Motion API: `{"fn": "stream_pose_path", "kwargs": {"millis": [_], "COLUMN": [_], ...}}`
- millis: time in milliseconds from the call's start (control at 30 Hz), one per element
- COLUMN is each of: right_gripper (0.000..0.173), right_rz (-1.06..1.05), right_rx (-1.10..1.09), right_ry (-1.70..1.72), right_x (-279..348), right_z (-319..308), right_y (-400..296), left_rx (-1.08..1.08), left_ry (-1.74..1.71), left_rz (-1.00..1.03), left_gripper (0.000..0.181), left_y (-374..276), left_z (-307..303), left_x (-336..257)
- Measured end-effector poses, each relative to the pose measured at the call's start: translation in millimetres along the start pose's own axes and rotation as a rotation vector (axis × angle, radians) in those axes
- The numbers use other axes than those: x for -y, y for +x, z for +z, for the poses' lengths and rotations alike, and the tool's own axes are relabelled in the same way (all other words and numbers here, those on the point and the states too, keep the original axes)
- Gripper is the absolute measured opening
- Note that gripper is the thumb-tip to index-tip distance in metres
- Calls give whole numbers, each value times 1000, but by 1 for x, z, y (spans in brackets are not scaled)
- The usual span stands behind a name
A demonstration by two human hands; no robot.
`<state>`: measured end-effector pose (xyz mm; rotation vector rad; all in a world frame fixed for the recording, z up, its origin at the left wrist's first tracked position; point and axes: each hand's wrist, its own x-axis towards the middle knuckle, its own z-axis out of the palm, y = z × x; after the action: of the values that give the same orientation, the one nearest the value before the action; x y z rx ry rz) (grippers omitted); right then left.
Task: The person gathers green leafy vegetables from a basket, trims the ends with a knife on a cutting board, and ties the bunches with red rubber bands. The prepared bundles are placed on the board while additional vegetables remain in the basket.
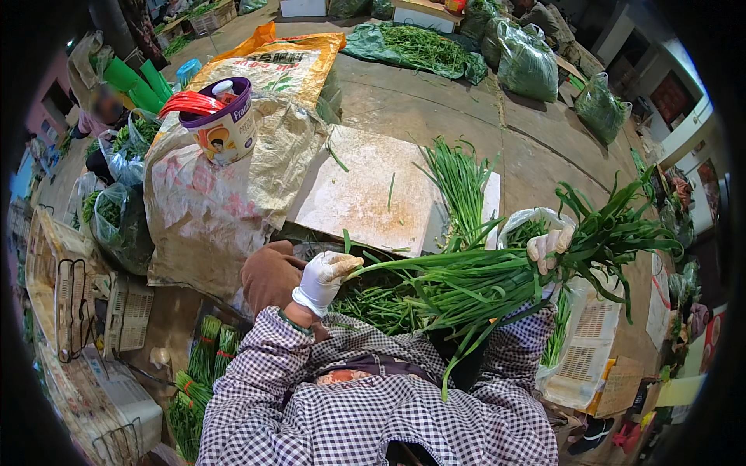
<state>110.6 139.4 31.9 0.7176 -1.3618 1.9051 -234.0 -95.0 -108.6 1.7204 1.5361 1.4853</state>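
My right hand (549, 249), in a pale glove, is closed around a large bunch of long green leafy stalks (478, 279), likely garlic chives. Their dark leaf tips fan out beyond it to the right. In a white glove, my left hand (325, 279) pinches the pale end of one green stalk (382, 266) that runs into the bunch. Loose trimmed greens (379, 306) lie in my lap, beneath the bunch. Ahead of me, a neat pile of green stalks (460, 189) rests on the right part of a stained white board (370, 189).
A purple-rimmed bucket (224, 131) with red strips stands on woven sacks (233, 192) to the left. Plastic crates (131, 314) and red-tied bundles (201, 361) are at lower left. Another crate (588, 343) sits at right. Farther off are bagged greens (527, 64) and a person (105, 110).
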Motion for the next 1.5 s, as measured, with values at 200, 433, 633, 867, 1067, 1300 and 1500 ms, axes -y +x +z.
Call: {"fn": "stream_pose_path", "kwargs": {"millis": [200, 433, 633, 867, 1067, 1300, 1500], "right_gripper": [38, 39, 37, 37, 37, 37, 37], "right_rz": [23, 59, 21, 35, 37, 40, 45], "right_rx": [13, 38, -36, -64, -70, -75, -93], "right_ry": [-32, -79, -60, -31, -4, -8, -23], "right_x": [7, 16, 8, -2, -9, -6, 0], "right_z": [3, 7, 13, 11, 6, 2, 0], "right_y": [3, 9, 6, 2, 2, 1, -2], "left_rx": [-97, 132, 276, -27, -10, 22, 671], "left_ry": [156, 548, 645, 196, 465, 573, 1034], "left_rz": [-12, -476, -566, -198, 268, 299, -456], "left_gripper": [25, 17, 37, 46, 25, 16, 10], "left_y": [-9, -27, -22, -2, -2, -1, -32], "left_z": [-15, -16, -16, 35, 56, 44, 21], "left_x": [0, 24, -8, -33, -9, 7, 44]}}
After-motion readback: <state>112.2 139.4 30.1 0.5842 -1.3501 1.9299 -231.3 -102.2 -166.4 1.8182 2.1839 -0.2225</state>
